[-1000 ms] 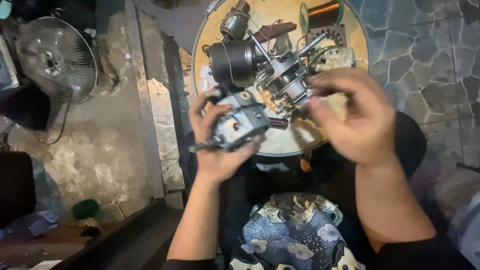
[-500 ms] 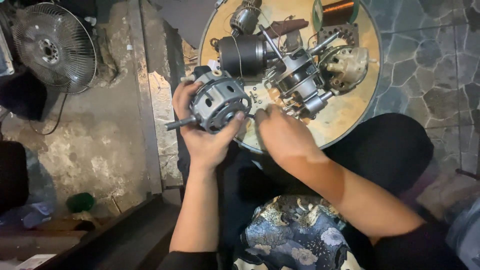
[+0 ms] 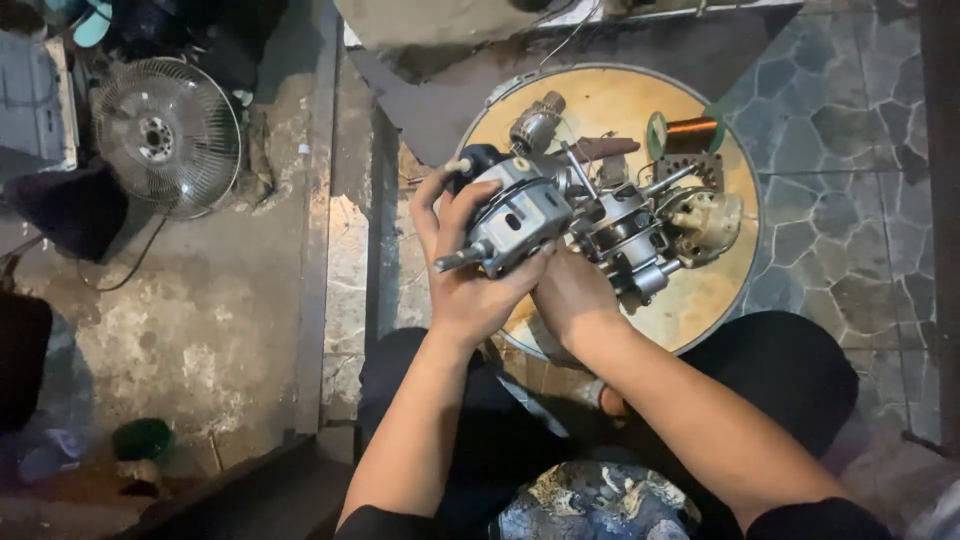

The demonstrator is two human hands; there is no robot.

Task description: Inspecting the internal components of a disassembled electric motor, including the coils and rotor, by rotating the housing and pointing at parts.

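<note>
Far to the left of the hands a wire fan guard (image 3: 167,135) stands on the concrete floor (image 3: 220,330); the left hand (image 3: 468,262) is cupped around a grey fan motor (image 3: 512,220), fingers curled over its housing, its shaft jutting out to the left; the right hand (image 3: 572,297) sits just beside it, touching the motor's underside, its fingers hidden, so I cannot tell how far it is closed; beyond both hands, a round tray (image 3: 620,100) holds more motor parts (image 3: 640,225) and a copper coil (image 3: 690,133).
</note>
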